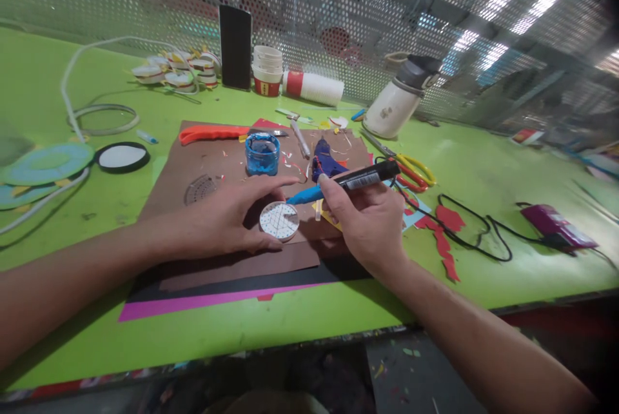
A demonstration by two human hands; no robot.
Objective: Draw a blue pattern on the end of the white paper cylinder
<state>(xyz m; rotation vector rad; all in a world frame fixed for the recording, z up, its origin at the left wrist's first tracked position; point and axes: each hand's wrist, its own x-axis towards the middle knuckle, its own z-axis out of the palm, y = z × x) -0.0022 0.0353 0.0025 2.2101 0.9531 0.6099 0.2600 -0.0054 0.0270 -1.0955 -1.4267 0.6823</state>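
Note:
My left hand (227, 211) is closed around the edge of a small white round piece (279, 220), its thumb at the near side and fingers at the far side. Dark lines and blue dots cover the top of the piece. In my right hand (367, 220) is a marker (358, 178) with a black barrel and a blue front end. The marker points left and down, its tip at the far right rim of the round piece; whether it touches, I cannot tell. Just beyond stands a blue-stained open jar (262, 155).
Brown sheets (232, 266) lie under my hands on the green table (207, 343). Around them are an orange-handled knife (213, 134), a dark blue glue gun (325, 159), scissors (418, 172) and a black cord (476, 247). Farther back are a phone (235, 46), paper cups (314, 87) and a white jug (393, 104).

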